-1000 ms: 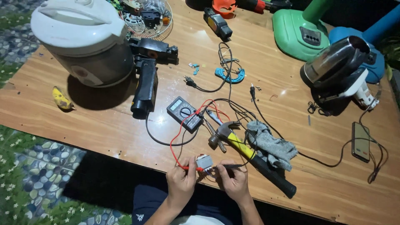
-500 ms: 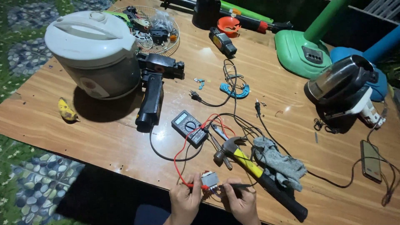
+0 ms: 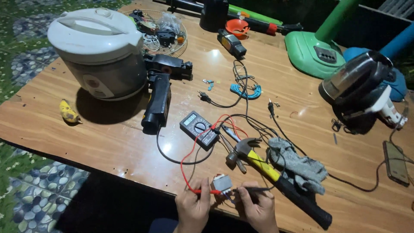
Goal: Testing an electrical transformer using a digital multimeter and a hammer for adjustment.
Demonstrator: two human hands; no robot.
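Looking down from the head camera, I see the wooden tabletop [image 3: 108,142] spread with a white rice cooker [image 3: 99,54] pushed to the far left and a hammer [image 3: 276,177] and grey glove [image 3: 297,166] laid aside to the right, which leaves the near edge free for work. The multimeter [image 3: 199,129] lies face-up in the middle, apparently so its dial stays readable. My left hand [image 3: 193,209] pinches the red probe [image 3: 205,191] and my right hand [image 3: 256,207] the black probe [image 3: 254,189], both closed, tips meeting the small grey component [image 3: 222,183] between them.

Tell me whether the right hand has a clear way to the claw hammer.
Probably yes: the right hand holds a black probe, but the claw hammer lies just beyond it on the table, with only thin wires across it.
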